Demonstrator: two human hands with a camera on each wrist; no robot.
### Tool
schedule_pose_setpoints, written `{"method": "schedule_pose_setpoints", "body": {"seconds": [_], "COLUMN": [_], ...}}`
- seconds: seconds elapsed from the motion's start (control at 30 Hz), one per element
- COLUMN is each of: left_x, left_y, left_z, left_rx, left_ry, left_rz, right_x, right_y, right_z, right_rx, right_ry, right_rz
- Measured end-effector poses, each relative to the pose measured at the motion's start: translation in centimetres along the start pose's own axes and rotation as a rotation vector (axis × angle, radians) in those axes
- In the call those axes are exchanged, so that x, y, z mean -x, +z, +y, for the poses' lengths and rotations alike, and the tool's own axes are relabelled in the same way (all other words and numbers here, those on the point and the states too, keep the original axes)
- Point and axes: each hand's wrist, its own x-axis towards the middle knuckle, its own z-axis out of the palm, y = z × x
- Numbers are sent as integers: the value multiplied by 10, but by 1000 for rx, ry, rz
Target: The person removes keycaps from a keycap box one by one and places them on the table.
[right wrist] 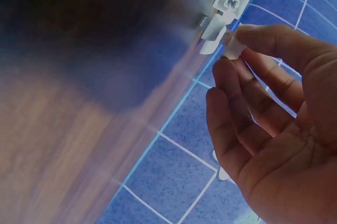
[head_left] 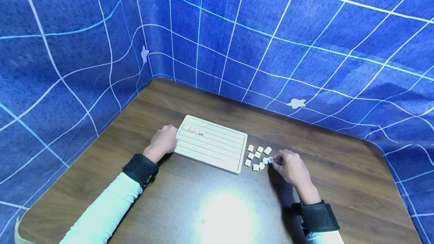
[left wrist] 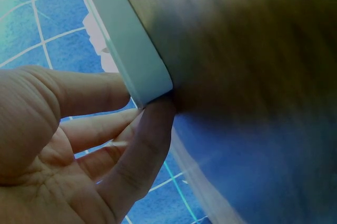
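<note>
A white ridged tray (head_left: 217,148) lies on the table, with a short row of small white tiles (head_left: 196,131) in its upper left part. My left hand (head_left: 163,140) is at the tray's left edge. In the left wrist view, thumb and fingers (left wrist: 150,145) pinch a corner of the white tray (left wrist: 139,56). To the right of the tray my right hand (head_left: 289,165) pinches a small white letter tile (right wrist: 233,49) between thumb and fingertips. Close by is another letter tile (right wrist: 231,3) marked N. The face of the held tile is hidden.
Several loose white tiles (head_left: 257,154) lie in a cluster between the tray and my right hand. The brown wooden table (head_left: 169,206) has a bright glare spot at the front. Blue gridded cloth (head_left: 217,29) hangs behind and beside it.
</note>
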Motion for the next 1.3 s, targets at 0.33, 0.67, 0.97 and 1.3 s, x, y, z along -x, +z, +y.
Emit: {"method": "schedule_pose_setpoints", "body": {"seconds": [0.33,0.67,0.97,1.3], "left_x": [-1,0,0,0], "left_y": [-1,0,-1,-1], "left_z": [1,1,1,0], "left_rx": [-12,-8,-9,-9], "left_ry": [-6,-4,-5,-4], "left_rz": [-8,-1,-2,-5], "right_x": [6,7,-6,-31], "right_y": [4,3,-6,2], "right_z": [-1,-1,-12,-52], "right_rx": [-11,15,-2,16], "right_ry": [-47,39,36,-4], "right_rz": [-11,-77,-41,-57]}}
